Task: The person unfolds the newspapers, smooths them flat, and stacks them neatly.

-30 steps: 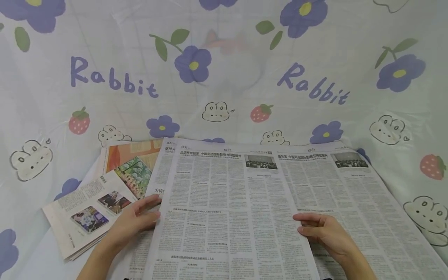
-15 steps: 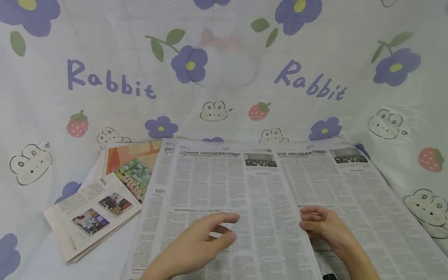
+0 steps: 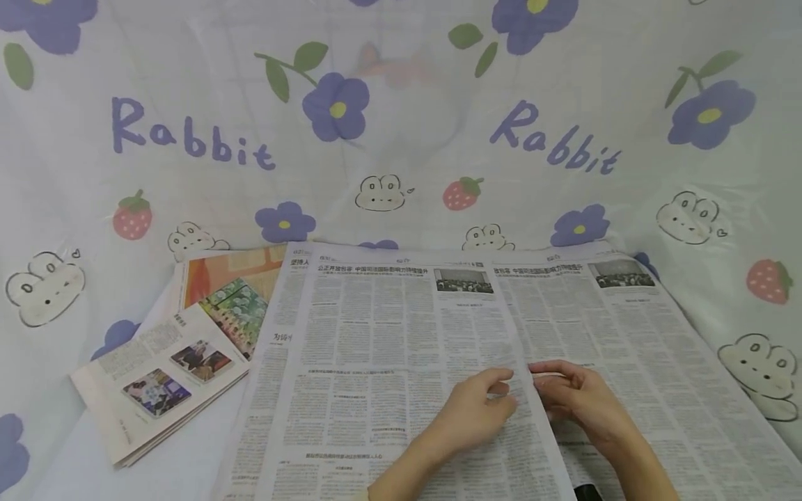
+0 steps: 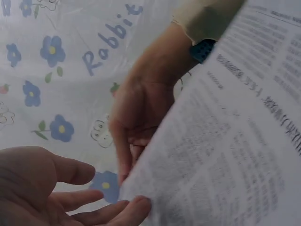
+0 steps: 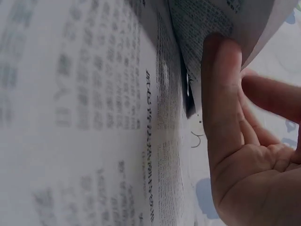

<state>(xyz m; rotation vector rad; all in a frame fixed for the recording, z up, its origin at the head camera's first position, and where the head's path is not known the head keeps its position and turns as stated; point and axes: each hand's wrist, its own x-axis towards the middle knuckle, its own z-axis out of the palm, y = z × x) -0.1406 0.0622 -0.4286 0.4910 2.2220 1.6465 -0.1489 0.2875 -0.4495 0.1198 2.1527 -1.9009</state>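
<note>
A wide newspaper sheet (image 3: 363, 327) lies in front of me, overlapping a second newspaper page (image 3: 626, 348) on the right. My right hand (image 3: 579, 400) pinches the upper sheet's right edge, thumb close to the index finger; the right wrist view shows that hand (image 5: 254, 169) against the lifted paper (image 5: 263, 23). Over the upper sheet, near the same edge, my left hand (image 3: 473, 410) has its fingers loosely bent and holds nothing. In the left wrist view, the left fingertips (image 4: 141, 205) come right up to the paper's edge, below the right hand (image 4: 141, 103).
Folded colour newspapers (image 3: 150, 390) are stacked at the left, partly under the big sheet. A white cloth (image 3: 407, 139) printed with rabbits, flowers and strawberries stands behind. A small black object (image 3: 587, 492) shows at the bottom edge.
My left hand has left the sheet's left edge and crossed rightward over the page to near the right edge. The right hand stays at the right edge, slightly farther up.
</note>
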